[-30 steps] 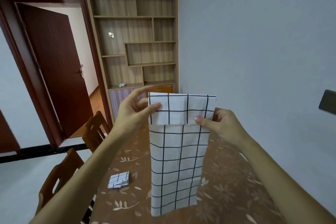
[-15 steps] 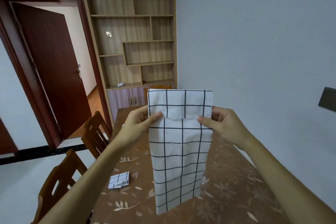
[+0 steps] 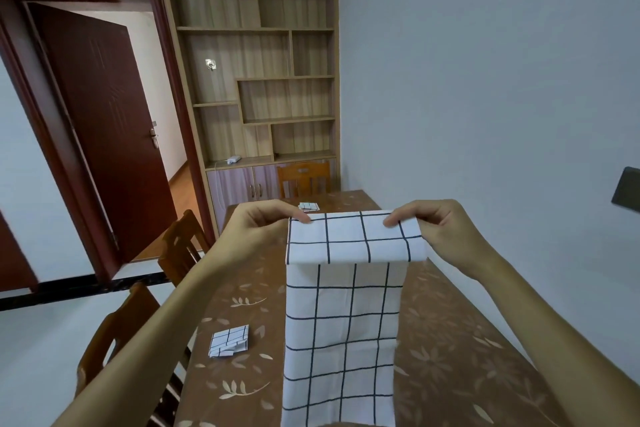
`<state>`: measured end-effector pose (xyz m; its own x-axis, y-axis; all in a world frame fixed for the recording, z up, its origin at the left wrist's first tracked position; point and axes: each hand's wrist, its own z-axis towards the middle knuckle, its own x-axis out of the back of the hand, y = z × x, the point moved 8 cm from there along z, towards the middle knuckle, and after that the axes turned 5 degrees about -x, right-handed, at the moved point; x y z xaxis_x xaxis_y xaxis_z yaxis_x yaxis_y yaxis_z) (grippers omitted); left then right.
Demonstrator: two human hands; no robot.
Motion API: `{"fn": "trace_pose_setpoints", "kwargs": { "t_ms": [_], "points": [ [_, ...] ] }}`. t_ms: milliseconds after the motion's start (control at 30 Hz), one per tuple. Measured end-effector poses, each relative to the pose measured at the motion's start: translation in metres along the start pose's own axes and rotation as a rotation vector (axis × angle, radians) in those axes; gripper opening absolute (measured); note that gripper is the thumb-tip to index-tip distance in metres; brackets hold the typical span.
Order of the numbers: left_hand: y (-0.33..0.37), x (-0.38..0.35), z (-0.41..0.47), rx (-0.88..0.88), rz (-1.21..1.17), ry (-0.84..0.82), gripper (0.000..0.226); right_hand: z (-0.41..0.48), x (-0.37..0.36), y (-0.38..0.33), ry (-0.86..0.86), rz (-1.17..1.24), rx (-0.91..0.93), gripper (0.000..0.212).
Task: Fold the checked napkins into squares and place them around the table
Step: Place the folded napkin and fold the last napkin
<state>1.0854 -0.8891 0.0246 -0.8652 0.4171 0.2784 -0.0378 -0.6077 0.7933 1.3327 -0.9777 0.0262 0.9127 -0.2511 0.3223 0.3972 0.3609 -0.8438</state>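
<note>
A white napkin with a black check (image 3: 343,329) hangs in the air over the table as a long strip, its top part folded forward into a flap. My left hand (image 3: 259,229) pinches the strip's top left corner and my right hand (image 3: 436,229) pinches the top right corner. A folded checked napkin square (image 3: 230,340) lies on the table near its left edge. Another folded checked square (image 3: 309,207) lies at the far end, partly hidden behind my left hand.
The brown table with a leaf-pattern cover (image 3: 450,340) runs along the grey wall on the right. Wooden chairs stand at its left side (image 3: 180,246) and far end (image 3: 304,178). A shelf unit (image 3: 256,80) and an open dark door (image 3: 104,121) are behind.
Both hands have lowered the napkin toward the table and turned its top edge forward, so the folded flap now faces up at me. The view has tilted down, showing the far folded square.
</note>
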Motion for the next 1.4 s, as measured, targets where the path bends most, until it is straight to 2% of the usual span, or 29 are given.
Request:
{"fn": "trace_pose_setpoints", "kwargs": {
  "t_ms": [200,300,333,367,467,500,633,733,867,967,1100,1400],
  "points": [
    [-0.013,0.003,-0.002,0.166,-0.255,0.112,0.032,-0.001,-0.004,0.001,-0.114,0.212,-0.045,0.040],
    [-0.011,0.001,-0.003,0.118,-0.165,0.103,0.019,-0.004,-0.003,-0.001,-0.056,0.183,0.002,0.024],
    [-0.011,0.000,-0.003,0.102,-0.131,0.099,0.025,-0.004,-0.003,-0.003,-0.017,0.142,0.027,0.018],
    [-0.012,-0.001,-0.002,0.103,-0.124,0.103,0.034,-0.004,-0.004,-0.004,-0.004,0.126,0.043,0.024],
    [-0.011,0.000,-0.001,0.095,-0.203,0.168,0.052,-0.003,-0.010,0.001,-0.034,0.163,-0.003,0.064],
    [-0.010,0.000,0.000,0.095,-0.226,0.182,0.056,-0.002,-0.012,0.006,-0.046,0.152,-0.042,0.068],
    [-0.001,-0.003,0.002,0.072,-0.334,0.209,0.053,-0.004,-0.024,0.021,-0.110,0.092,-0.171,0.045],
    [-0.001,-0.002,0.003,0.062,-0.373,0.227,0.047,-0.003,-0.025,0.028,-0.095,0.075,-0.186,0.036],
    [-0.007,-0.011,-0.002,0.110,-0.284,0.094,0.045,-0.001,-0.019,0.024,-0.005,0.117,-0.144,0.012],
    [-0.013,-0.023,-0.008,0.127,-0.112,-0.045,0.040,0.000,-0.016,0.018,0.029,0.148,-0.103,0.014],
    [-0.017,-0.022,-0.008,0.149,-0.089,-0.054,0.032,-0.001,-0.012,0.014,0.061,0.103,-0.081,0.008],
    [-0.016,-0.023,-0.010,0.201,-0.233,-0.079,0.035,-0.006,-0.003,0.010,0.031,0.124,-0.012,0.027]
  ]
}}
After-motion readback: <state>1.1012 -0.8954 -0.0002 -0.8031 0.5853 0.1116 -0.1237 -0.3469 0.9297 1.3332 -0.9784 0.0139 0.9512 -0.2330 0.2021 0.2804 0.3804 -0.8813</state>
